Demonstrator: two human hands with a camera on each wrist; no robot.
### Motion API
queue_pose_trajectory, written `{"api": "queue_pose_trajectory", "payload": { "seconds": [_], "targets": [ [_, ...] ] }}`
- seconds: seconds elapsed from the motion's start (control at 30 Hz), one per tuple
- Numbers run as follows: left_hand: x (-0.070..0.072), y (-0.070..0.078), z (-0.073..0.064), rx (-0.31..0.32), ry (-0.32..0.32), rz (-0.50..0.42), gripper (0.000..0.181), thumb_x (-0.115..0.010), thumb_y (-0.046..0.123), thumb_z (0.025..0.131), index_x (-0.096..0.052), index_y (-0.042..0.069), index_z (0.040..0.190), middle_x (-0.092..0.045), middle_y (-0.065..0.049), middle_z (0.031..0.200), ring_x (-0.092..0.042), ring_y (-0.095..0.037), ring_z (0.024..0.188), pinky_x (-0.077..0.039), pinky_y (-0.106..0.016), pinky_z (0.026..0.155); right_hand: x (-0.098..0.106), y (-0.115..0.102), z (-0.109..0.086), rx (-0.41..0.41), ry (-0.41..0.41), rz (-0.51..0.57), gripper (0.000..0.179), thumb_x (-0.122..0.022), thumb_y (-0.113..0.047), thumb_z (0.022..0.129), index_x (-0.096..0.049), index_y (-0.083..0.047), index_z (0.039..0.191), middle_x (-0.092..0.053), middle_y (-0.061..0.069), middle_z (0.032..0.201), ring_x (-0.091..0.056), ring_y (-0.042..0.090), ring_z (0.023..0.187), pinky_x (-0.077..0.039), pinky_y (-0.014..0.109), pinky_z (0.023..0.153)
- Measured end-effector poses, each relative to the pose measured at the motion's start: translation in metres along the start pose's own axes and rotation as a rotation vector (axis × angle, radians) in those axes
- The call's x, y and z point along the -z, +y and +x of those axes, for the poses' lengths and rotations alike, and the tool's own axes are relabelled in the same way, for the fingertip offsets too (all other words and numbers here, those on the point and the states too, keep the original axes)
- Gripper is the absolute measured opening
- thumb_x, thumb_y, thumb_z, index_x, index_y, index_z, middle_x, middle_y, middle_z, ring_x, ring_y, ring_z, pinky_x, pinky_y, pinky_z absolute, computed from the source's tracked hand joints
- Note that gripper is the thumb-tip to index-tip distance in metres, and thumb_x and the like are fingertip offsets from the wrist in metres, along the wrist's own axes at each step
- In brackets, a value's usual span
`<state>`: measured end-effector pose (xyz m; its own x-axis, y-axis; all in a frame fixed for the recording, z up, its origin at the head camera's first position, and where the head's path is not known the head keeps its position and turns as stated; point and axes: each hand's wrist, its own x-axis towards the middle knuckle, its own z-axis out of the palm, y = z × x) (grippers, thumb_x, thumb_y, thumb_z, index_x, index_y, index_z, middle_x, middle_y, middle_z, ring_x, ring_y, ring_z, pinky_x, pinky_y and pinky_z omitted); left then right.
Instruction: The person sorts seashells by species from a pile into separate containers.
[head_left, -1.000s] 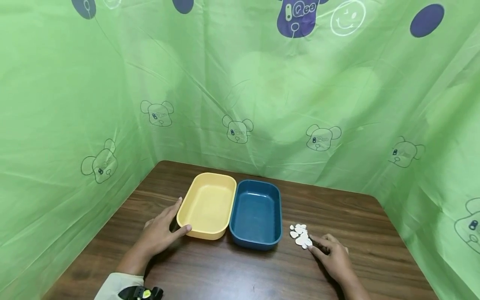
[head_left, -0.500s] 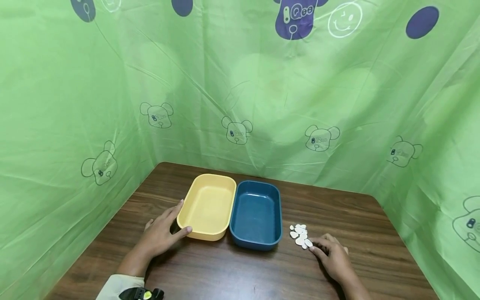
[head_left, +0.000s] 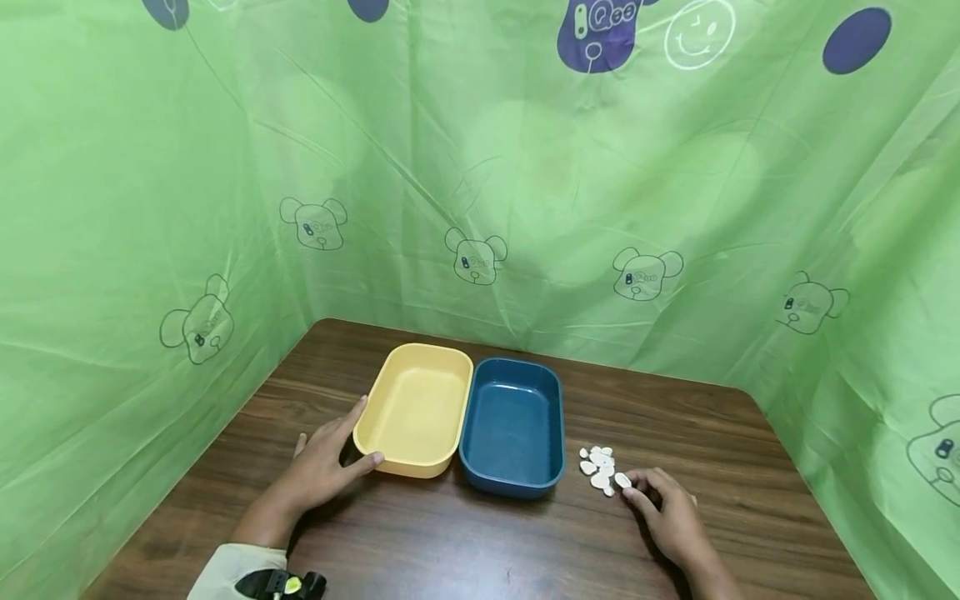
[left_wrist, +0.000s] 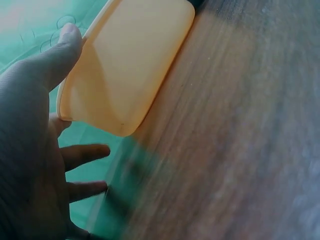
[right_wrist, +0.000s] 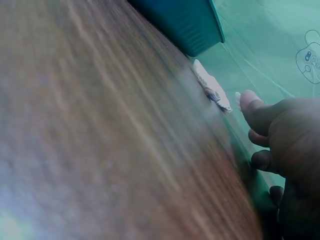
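My left hand [head_left: 321,467] touches the near left corner of the yellow plastic tray [head_left: 412,471], thumb at the front rim and a finger along the left side. In the left wrist view its other fingers stand spread and straight. On the right, my right hand [head_left: 667,512] pinches a small white flat oval piece [head_left: 623,481], pebble- or shell-like, between thumb and finger. It is just to the right of a little pile of similar white pieces [head_left: 600,468]. The right wrist view shows the pinched piece only as a sliver past the thumb.
A dark blue tray [head_left: 513,485] stands right beside the yellow one, between it and the pile. Both trays have nothing in them. The wooden table [head_left: 480,550] is bounded at the back and sides by a green printed cloth [head_left: 555,183].
My right hand has drawn one white piece from the pile's edge, slightly right and up, and now pinches it apart from the others. The left hand and trays have stayed put.
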<state>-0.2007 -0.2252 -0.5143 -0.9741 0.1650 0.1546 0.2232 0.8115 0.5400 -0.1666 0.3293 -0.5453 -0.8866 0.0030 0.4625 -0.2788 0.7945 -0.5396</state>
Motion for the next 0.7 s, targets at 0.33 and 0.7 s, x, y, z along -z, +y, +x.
{"api": "queue_pose_trajectory", "payload": {
  "seconds": [0.33,0.7],
  "targets": [
    [0.0,-0.003,0.001,0.001,-0.05,-0.093,0.1,-0.068,0.058,0.103,-0.01,0.028,0.178,-0.045,-0.026,0.168,-0.053,-0.061,0.145,0.0,-0.1,0.111,-0.003,-0.005,0.002,-0.056,0.034,0.165,0.014,-0.082,0.002,0.093,-0.076,-0.008,0.101,-0.063,-0.003,0.089,-0.054,-0.003,0.076,-0.044,0.015,0.066],
    [-0.002,-0.007,0.0,-0.016,-0.039,-0.131,0.099,-0.071,0.054,0.103,-0.012,0.029,0.178,-0.041,-0.024,0.171,-0.049,-0.063,0.147,0.003,-0.099,0.111,0.004,-0.016,0.014,-0.104,0.093,0.195,0.011,-0.082,0.0,0.094,-0.076,-0.002,0.102,-0.065,0.001,0.088,-0.057,-0.003,0.076,-0.05,0.014,0.063]
  ]
}}
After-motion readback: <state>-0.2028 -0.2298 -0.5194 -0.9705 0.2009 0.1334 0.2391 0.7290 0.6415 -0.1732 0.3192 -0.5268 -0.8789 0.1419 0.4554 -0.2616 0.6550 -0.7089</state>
